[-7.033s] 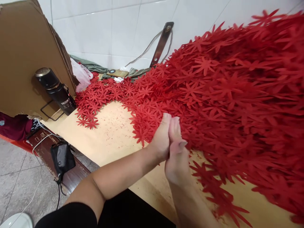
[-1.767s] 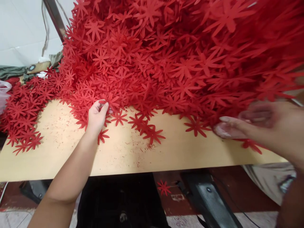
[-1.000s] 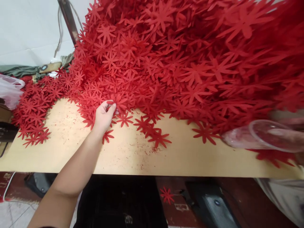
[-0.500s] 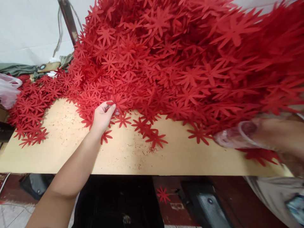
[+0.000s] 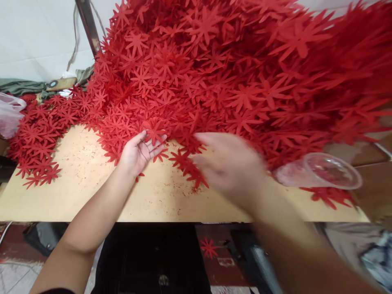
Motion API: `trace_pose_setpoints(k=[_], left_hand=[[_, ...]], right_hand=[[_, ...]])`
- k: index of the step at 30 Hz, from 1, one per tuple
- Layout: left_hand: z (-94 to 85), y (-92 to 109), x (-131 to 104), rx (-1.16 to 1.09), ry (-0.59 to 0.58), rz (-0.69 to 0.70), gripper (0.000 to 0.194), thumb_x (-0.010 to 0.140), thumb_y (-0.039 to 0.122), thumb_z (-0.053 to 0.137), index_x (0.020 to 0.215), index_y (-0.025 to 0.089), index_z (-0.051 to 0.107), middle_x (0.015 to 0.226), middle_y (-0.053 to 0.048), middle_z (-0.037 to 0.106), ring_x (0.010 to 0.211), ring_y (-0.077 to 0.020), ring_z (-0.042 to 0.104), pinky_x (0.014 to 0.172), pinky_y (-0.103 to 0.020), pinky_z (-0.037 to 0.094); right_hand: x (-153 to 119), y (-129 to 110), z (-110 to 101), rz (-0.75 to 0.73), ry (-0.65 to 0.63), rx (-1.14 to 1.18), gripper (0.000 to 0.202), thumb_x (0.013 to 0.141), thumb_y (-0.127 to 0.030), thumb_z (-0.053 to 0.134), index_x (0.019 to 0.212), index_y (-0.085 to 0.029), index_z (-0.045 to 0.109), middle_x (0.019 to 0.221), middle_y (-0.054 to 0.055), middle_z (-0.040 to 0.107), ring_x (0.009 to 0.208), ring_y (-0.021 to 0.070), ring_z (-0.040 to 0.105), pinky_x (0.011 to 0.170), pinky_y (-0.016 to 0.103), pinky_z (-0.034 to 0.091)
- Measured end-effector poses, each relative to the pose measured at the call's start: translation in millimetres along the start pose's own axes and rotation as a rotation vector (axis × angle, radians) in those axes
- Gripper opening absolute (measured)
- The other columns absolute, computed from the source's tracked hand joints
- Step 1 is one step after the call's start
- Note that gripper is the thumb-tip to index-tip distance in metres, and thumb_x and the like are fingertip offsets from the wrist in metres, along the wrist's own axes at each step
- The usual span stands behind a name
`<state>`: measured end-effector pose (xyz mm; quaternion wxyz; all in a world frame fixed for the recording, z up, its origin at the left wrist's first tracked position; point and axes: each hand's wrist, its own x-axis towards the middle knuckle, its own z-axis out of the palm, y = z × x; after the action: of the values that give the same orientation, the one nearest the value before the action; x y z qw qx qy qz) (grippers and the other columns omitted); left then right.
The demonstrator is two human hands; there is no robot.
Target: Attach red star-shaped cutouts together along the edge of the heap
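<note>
Red flower [image 5: 154,131] on wide left grip [image 5: 140,154]

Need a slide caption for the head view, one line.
Left hand open, palm up, at a red flower cutout; right hand blurred; clear plastic cup and heaped red cutouts on the table.

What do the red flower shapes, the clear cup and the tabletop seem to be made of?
Red flower shapes: probably felt or similar fabric, perhaps foam; they look matte, thin and cut from sheet.
Clear cup: likely plastic, glossy; it's see-through with shiny highlights.
Tabletop: perhaps wood-based board or laminate; it's smooth and pale tan, but its covering can't be told.
</note>
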<state>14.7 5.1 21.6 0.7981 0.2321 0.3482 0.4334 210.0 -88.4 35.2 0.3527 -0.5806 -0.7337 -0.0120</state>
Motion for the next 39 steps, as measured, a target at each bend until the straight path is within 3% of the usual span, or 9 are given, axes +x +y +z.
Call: trace_pose_setpoints(k=[4, 7, 12, 16, 18, 22, 27, 32, 39], left_hand=[[-3.6, -3.9, -5.0, -0.039, -0.077, 0.027, 0.028, 0.084, 0.033, 0.038, 0.093, 0.018, 0.06, 0.109, -0.007, 0.07, 0.119, -0.0195, 0.059, 0.102, -0.036, 0.043], [-7.9, 0.3, -6.9, -0.04, -0.077, 0.056, 0.025, 0.083, 0.031, 0.036, 0.086, 0.02, 0.058, 0.112, -0.005, 0.068, 0.122, -0.0185, 0.056, 0.102, -0.034, 0.042], [-12.6, 13.3, 2.1, 0.01, 0.039, 0.132, 0.016, 0.086, 0.03, 0.048, 0.079, 0.018, 0.056, 0.086, -0.002, 0.07, 0.09, -0.0129, 0.068, 0.083, -0.025, 0.049], [-17.4, 12.6, 11.3, 0.254, 0.109, 0.327, 0.018, 0.078, 0.025, 0.066, 0.068, 0.017, 0.053, 0.059, 0.006, 0.058, 0.054, -0.0038, 0.056, 0.058, -0.016, 0.043], [-15.9, 7.8, 12.3, 0.352, 0.065, 0.322, 0.017, 0.076, 0.022, 0.067, 0.067, 0.016, 0.054, 0.055, 0.007, 0.055, 0.049, -0.0026, 0.051, 0.053, -0.015, 0.04], [-9.4, -1.5, 11.2, 0.456, 0.041, 0.364, 0.011, 0.078, 0.019, 0.065, 0.075, 0.017, 0.055, 0.055, 0.007, 0.058, 0.046, -0.0049, 0.051, 0.049, -0.018, 0.04], [-15.0, -6.1, 12.8, 0.595, 0.08, 0.479, 0.016, 0.083, 0.035, 0.061, 0.09, 0.022, 0.053, 0.052, 0.007, 0.054, 0.046, -0.0079, 0.051, 0.05, -0.021, 0.038], [-22.7, -4.5, 13.8, 0.615, 0.184, 0.709, 0.018, 0.078, 0.034, 0.067, 0.09, 0.022, 0.06, 0.064, 0.005, 0.051, 0.061, -0.0077, 0.048, 0.063, -0.021, 0.038], [-9.9, -6.4, 10.7, 0.536, 0.02, 0.502, 0.01, 0.075, 0.026, 0.069, 0.078, 0.018, 0.065, 0.076, 0.002, 0.063, 0.074, -0.0094, 0.057, 0.077, -0.021, 0.045]], right_hand=[[13.0, -96.4, 89.3, 0.013, -0.269, 0.179, 0.07, 0.088, -0.046, 0.045, 0.138, 0.002, 0.04, 0.149, 0.025, 0.035, 0.141, 0.0346, 0.031, 0.117, 0.053, 0.029], [6.7, -113.2, 107.0, 0.035, -0.285, 0.259, 0.078, 0.088, -0.045, 0.044, 0.144, 0.006, 0.026, 0.154, 0.025, 0.021, 0.147, 0.0325, 0.014, 0.119, 0.054, 0.021], [9.2, -87.5, 79.1, -0.004, -0.227, 0.479, 0.054, 0.089, -0.039, 0.047, 0.132, -0.007, 0.049, 0.138, 0.021, 0.051, 0.131, 0.0275, 0.048, 0.107, 0.048, 0.044], [35.1, -55.7, 76.3, 0.394, 0.1, 0.661, 0.055, 0.071, -0.048, 0.069, 0.115, -0.018, 0.056, 0.119, 0.015, 0.061, 0.103, 0.0233, 0.063, 0.087, 0.042, 0.056], [49.5, -43.0, 84.6, 0.501, 0.044, 0.868, 0.061, 0.06, -0.051, 0.076, 0.108, -0.019, 0.057, 0.11, 0.012, 0.064, 0.094, 0.0222, 0.065, 0.082, 0.041, 0.057], [69.4, -31.6, 96.7, 0.502, -0.145, 1.154, 0.035, 0.061, -0.043, 0.077, 0.082, -0.019, 0.061, 0.074, 0.001, 0.065, 0.068, 0.0151, 0.062, 0.072, 0.035, 0.056], [80.6, -29.3, 102.2, 0.585, -0.062, 1.264, 0.012, 0.068, -0.024, 0.068, 0.068, -0.021, 0.057, 0.057, -0.005, 0.058, 0.052, 0.0094, 0.053, 0.054, 0.026, 0.049], [80.5, -24.7, 111.7, 0.656, 0.012, 1.166, 0.016, 0.073, -0.024, 0.066, 0.062, -0.021, 0.054, 0.049, -0.006, 0.051, 0.046, 0.0075, 0.045, 0.047, 0.022, 0.039], [68.5, -26.3, 108.8, 0.54, -0.009, 1.007, 0.031, 0.075, -0.041, 0.068, 0.058, -0.019, 0.055, 0.057, -0.003, 0.053, 0.06, 0.0094, 0.05, 0.063, 0.025, 0.044]])
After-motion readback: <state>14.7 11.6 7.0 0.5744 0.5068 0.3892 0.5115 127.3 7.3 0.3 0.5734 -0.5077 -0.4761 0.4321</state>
